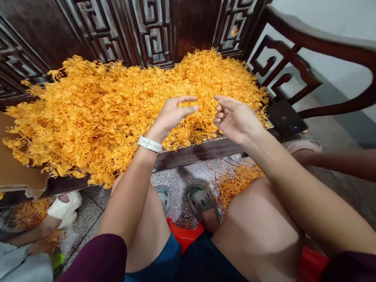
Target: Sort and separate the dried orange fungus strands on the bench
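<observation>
My left hand (177, 113) is over a heap of orange-yellow, stringy plastic flower pieces (82, 120). Its thumb and index finger point right with a gap between them, and a thin orange strip (180, 102) lies against the index finger. A white-strapped watch (149, 144) is on that wrist. Across a small gap, my right hand (235, 118) is turned partly palm up, also above the heap. Its fingers are curled in close to the thumb; whatever they hold, if anything, is too small to make out.
The heap covers a dark wooden bench (196, 153) with a carved back (153, 24) and curved armrest (332, 51). A dark flat device (285, 117) lies at the right end. A cardboard box (3, 154) stands left. Orange scraps (240, 180) litter the floor. Other people's limbs show at both sides.
</observation>
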### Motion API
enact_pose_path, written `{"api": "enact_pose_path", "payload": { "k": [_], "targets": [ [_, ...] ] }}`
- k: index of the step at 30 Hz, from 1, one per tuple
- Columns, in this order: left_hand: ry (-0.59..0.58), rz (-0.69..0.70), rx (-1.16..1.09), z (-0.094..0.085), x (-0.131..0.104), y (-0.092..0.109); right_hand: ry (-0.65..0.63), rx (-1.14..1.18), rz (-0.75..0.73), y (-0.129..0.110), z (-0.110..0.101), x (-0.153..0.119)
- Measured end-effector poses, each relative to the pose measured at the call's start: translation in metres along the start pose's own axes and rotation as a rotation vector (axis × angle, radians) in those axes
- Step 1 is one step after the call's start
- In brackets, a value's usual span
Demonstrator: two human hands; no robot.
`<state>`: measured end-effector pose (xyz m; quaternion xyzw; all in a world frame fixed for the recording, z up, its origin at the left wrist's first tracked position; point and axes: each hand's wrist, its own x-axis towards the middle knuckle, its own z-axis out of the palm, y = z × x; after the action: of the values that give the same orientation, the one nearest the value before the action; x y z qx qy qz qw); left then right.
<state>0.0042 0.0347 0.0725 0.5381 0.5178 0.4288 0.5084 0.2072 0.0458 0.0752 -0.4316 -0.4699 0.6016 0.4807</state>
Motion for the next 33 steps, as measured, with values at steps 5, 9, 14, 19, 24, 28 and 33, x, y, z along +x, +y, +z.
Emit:
{"api": "enact_pose_path", "payload": {
  "k": [5,9,14,19,24,28,33],
  "targets": [
    [-0.073,0.134,0.166,0.016,-0.002,-0.008,-0.011,-0.267,-0.223,0.005,0.012,-0.007],
    [-0.183,0.184,0.268,0.023,-0.006,-0.013,-0.07,-0.361,-0.31,0.008,0.016,-0.006],
    [-0.27,0.08,0.067,0.007,-0.006,-0.01,-0.118,-0.361,-0.313,0.007,0.01,-0.004],
    [-0.151,0.131,-0.096,0.004,-0.005,-0.007,-0.157,-0.487,-0.362,0.008,0.008,-0.008],
    [-0.145,0.272,-0.068,0.019,-0.004,-0.008,-0.106,-0.477,-0.351,0.003,0.01,-0.011],
    [-0.127,0.212,-0.132,0.023,-0.005,-0.01,-0.051,-0.39,-0.3,-0.002,0.011,-0.011],
    [-0.077,0.187,-0.217,0.03,-0.008,-0.006,-0.037,-0.482,-0.367,0.0,0.008,-0.012]
  ]
}}
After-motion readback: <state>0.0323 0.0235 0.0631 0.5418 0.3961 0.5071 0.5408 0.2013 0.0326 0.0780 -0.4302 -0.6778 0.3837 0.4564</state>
